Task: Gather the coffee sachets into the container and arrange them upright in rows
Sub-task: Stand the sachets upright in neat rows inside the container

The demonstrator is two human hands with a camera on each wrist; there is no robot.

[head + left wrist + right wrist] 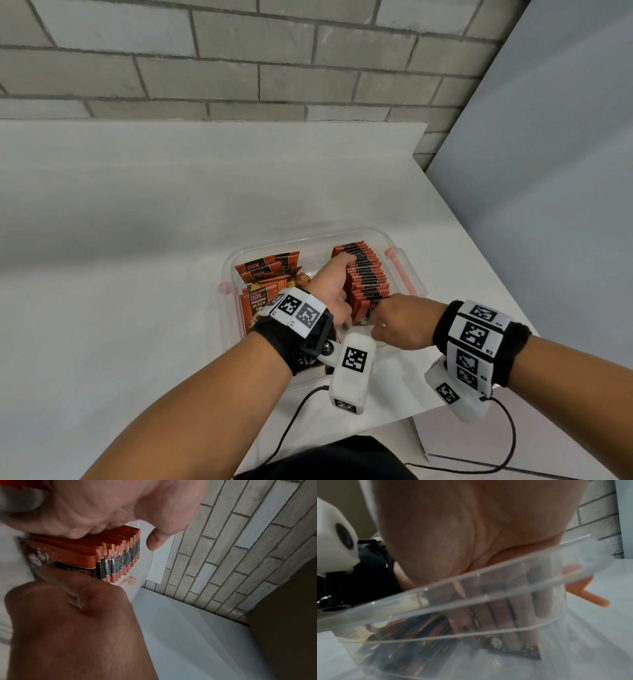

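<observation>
A clear plastic container (308,236) sits on the white table. Along its right side stands a row of upright orange-and-black coffee sachets (368,274), whose serrated edges show in the left wrist view (116,555). Loose sachets (267,274) lie piled in the left half. My left hand (330,281) lies along the row's left side with its fingers pressed against it, thumb (152,543) free. My right hand (400,318) is at the row's near end. Its straight fingers (513,615) point down inside the container wall (471,580), pressing the front sachet (510,650).
Orange clips (399,270) (224,287) stick out from the container's short sides. The table's right edge (479,240) runs diagonally close to the container. A brick wall (239,68) stands behind. Black cables (291,421) trail by my body.
</observation>
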